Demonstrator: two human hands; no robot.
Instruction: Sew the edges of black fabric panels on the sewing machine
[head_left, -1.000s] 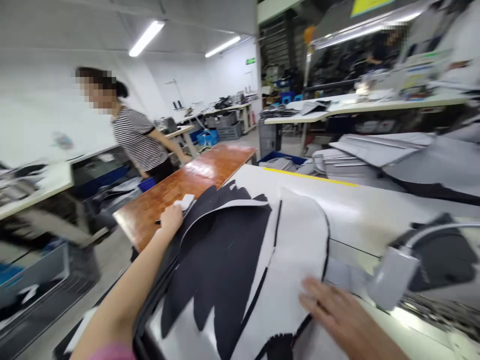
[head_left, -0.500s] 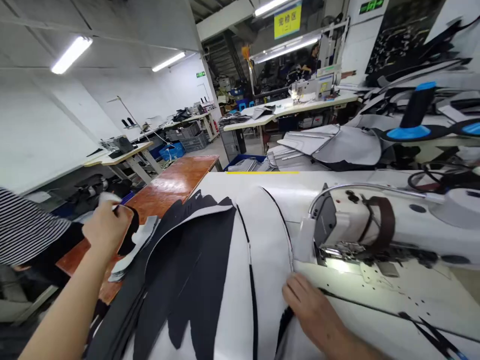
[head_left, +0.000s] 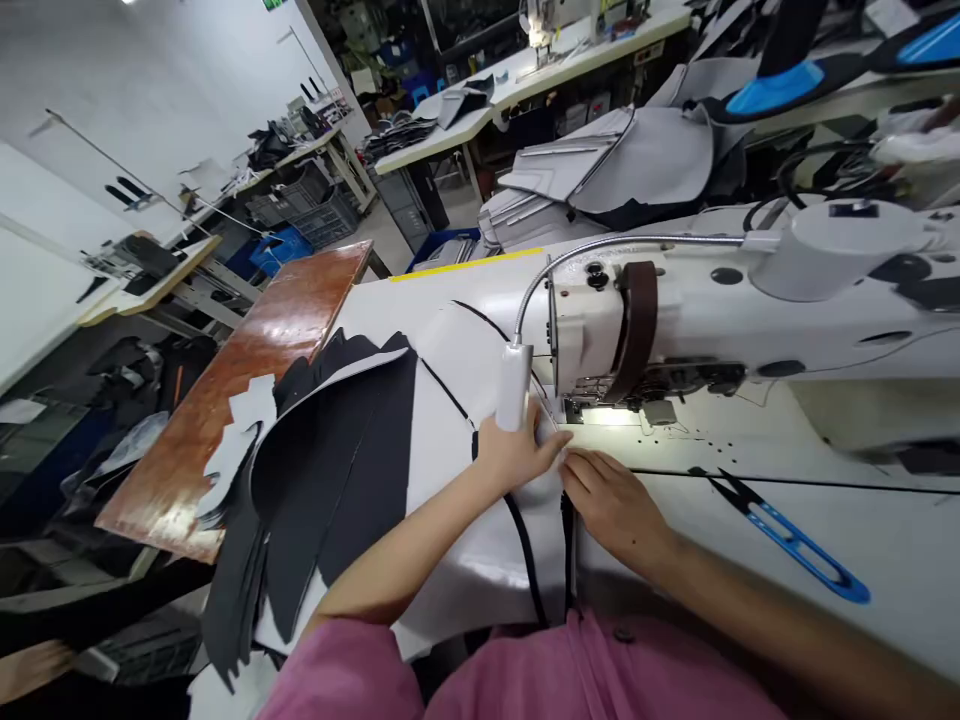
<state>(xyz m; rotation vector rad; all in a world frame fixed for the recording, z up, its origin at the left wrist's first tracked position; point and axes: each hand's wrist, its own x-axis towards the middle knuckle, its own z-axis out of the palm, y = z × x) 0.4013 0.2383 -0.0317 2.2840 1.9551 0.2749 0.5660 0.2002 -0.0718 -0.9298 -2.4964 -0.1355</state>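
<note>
My left hand [head_left: 517, 455] and my right hand [head_left: 611, 500] meet on a white fabric piece with black edging [head_left: 487, 540], just in front of the needle area of the white sewing machine [head_left: 675, 310]. Both hands press the piece's edge flat, fingers closed around it near the presser foot. The machine's small lamp [head_left: 512, 385] hangs on a gooseneck right above my left hand. A stack of black and white cut pieces [head_left: 330, 460] lies to the left on the table.
Blue-handled thread snips [head_left: 795, 540] lie on the white table [head_left: 750, 480] to the right. A brown wooden side board [head_left: 247, 370] holds white scraps on the left. Piles of grey panels [head_left: 600, 170] and other sewing tables stand behind.
My left hand came back from the wooden board on the left to the needle area. My right hand slid up to the presser foot. The view tilted down; the striped-shirt person is out of sight.
</note>
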